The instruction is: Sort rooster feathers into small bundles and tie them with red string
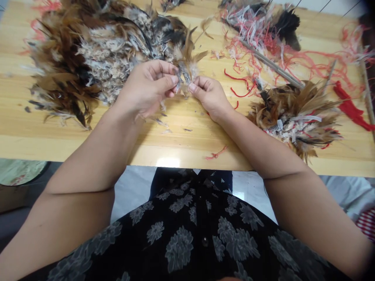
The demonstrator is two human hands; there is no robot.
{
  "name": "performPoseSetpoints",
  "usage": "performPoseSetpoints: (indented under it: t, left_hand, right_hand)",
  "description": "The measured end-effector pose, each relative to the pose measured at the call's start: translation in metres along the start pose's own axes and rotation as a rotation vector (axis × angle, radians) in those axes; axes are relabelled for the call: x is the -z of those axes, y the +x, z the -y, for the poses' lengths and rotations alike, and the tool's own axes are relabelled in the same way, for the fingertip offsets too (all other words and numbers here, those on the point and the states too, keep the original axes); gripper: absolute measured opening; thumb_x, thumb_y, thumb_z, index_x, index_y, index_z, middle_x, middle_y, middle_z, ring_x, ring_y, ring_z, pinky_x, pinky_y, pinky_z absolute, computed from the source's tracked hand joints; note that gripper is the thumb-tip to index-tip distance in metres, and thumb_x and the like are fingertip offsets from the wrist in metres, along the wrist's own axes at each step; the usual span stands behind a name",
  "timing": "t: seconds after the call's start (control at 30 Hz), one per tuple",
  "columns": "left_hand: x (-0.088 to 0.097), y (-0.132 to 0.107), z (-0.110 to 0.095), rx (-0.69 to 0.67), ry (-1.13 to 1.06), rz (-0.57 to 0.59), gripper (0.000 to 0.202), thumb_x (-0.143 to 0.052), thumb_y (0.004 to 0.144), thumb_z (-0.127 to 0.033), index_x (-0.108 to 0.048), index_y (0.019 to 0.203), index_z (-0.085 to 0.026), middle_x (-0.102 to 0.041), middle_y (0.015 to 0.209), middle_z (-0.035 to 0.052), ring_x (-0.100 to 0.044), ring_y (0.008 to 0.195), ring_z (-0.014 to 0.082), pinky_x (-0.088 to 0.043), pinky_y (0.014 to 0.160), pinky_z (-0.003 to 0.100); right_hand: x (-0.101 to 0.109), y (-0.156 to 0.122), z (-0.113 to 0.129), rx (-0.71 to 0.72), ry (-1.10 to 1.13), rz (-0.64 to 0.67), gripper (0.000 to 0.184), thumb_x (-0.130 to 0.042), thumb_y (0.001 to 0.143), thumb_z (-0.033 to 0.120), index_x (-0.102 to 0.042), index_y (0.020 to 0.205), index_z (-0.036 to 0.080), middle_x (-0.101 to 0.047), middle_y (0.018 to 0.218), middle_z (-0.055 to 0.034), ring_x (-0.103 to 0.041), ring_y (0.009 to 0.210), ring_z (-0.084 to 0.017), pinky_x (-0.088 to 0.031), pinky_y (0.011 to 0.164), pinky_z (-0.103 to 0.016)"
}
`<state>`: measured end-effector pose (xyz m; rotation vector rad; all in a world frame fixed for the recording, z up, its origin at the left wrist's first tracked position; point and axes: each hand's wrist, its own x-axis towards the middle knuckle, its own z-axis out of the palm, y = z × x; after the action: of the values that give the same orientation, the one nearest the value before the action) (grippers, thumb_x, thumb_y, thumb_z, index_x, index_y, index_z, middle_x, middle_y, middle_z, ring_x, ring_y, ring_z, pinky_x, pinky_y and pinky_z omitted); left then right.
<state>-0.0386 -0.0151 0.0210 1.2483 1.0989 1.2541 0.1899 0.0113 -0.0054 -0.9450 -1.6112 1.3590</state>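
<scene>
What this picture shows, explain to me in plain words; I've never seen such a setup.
There is no machine here: a person works with a bare left hand and a bare right hand. The one picture comes from a camera worn on their head, looking forward and down, so their black floral shirt shows too.

Both hands pinch small brown feathers with wispy grey ends; how many, I can't tell.

On the pale wooden table, a large brown-and-black feather heap lies at left. At right are a smaller brown feather bundle and tangled red and white strands.
</scene>
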Motion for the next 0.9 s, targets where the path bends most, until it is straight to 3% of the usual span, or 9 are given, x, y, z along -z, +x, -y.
performPoseSetpoints:
  t: [0.13,0.27,0.43,0.67,0.8,0.9]
  left_hand:
    - [0.004,0.005,0.012,-0.028,0.035,-0.011,0.048,-0.119,0.104,-0.032,-0.072,0.098,-0.027,-0.067,0.08,-0.0026,-0.087,0.079,0.025,-0.07,0.072,0.032]
    - [0.007,0.006,0.015,-0.117,0.218,-0.066,0.04,-0.107,0.105,-0.016,-0.072,0.091,-0.027,-0.065,0.075,-0.0041,-0.068,0.065,0.0172,-0.055,0.063,0.027]
    - [0.01,0.002,0.008,-0.129,0.386,-0.079,0.023,-0.099,0.101,-0.01,-0.085,0.101,-0.028,-0.074,0.085,-0.0008,-0.071,0.075,0.0228,-0.064,0.08,0.036]
    - [0.006,0.004,0.007,-0.068,0.227,-0.043,0.022,-0.1,0.106,-0.017,-0.082,0.102,-0.028,-0.076,0.087,0.0012,-0.072,0.072,0.0202,-0.068,0.074,0.033]
    - [0.005,0.002,0.002,-0.039,0.191,-0.029,0.022,-0.101,0.104,-0.018,-0.08,0.102,-0.026,-0.077,0.091,0.0018,-0.081,0.083,0.0235,-0.077,0.091,0.039]
    - [0.008,-0.001,-0.007,-0.012,0.231,0.046,0.018,-0.095,0.1,-0.012,-0.083,0.103,-0.024,-0.078,0.091,0.0024,-0.082,0.086,0.0256,-0.077,0.1,0.044]
  right_hand:
    - [-0.001,0.0,0.002,-0.027,-0.027,-0.024,0.065,-0.098,0.113,0.065,-0.054,0.084,0.026,-0.048,0.082,0.0033,-0.052,0.089,-0.017,-0.055,0.09,-0.031]
    - [0.0,-0.001,0.002,-0.028,-0.025,-0.045,0.065,-0.095,0.115,0.068,-0.056,0.085,0.025,-0.047,0.083,0.0042,-0.051,0.087,-0.016,-0.053,0.09,-0.031]
    - [0.0,0.001,0.001,-0.029,-0.008,-0.043,0.065,-0.094,0.117,0.068,-0.056,0.085,0.026,-0.043,0.081,0.0055,-0.048,0.087,-0.016,-0.049,0.089,-0.031]
    - [-0.001,-0.002,0.007,-0.037,0.01,-0.048,0.065,-0.093,0.117,0.067,-0.055,0.085,0.026,-0.042,0.08,0.0056,-0.045,0.085,-0.015,-0.047,0.086,-0.031]
    - [-0.001,-0.004,0.01,-0.061,-0.023,-0.062,0.066,-0.095,0.114,0.072,-0.054,0.086,0.027,-0.045,0.082,0.0038,-0.05,0.087,-0.017,-0.051,0.085,-0.031]
    - [-0.001,-0.004,0.011,-0.065,-0.023,-0.066,0.067,-0.096,0.111,0.075,-0.056,0.087,0.027,-0.046,0.081,0.0036,-0.052,0.088,-0.018,-0.055,0.086,-0.031]
